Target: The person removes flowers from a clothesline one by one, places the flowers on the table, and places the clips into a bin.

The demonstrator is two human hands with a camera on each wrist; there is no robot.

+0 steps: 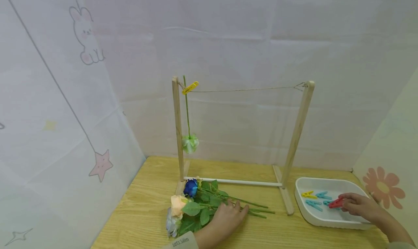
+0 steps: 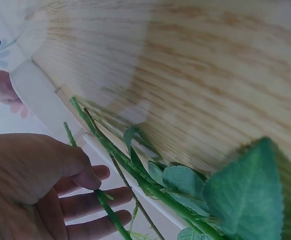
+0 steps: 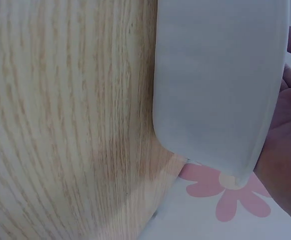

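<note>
My left hand (image 1: pixel 227 217) reaches over a bunch of flowers lying on the table. In the left wrist view its thumb and fingers pinch a thin green flower stem (image 2: pixel 110 212). The heads point left: a blue rose (image 1: pixel 191 187), a peach rose (image 1: pixel 177 205) and a pale lilac bloom (image 1: pixel 172 223), with green leaves. Over the white tray (image 1: pixel 321 221), my right hand (image 1: pixel 360 207) pinches a red clothespin (image 1: pixel 336 202). Below it in the tray lie several blue clothespins (image 1: pixel 314 204) and a yellow clothespin (image 1: pixel 308 194). The tray wall hides the right fingertips in the right wrist view.
A wooden frame (image 1: pixel 298 133) stands behind the flowers, with a string (image 1: pixel 245 90) tied between its posts. Near its left post, a yellow clothespin (image 1: pixel 190 88) clips a pale green flower (image 1: pixel 190 144) upside down on the string. A white bar (image 1: pixel 241 182) joins the posts low down.
</note>
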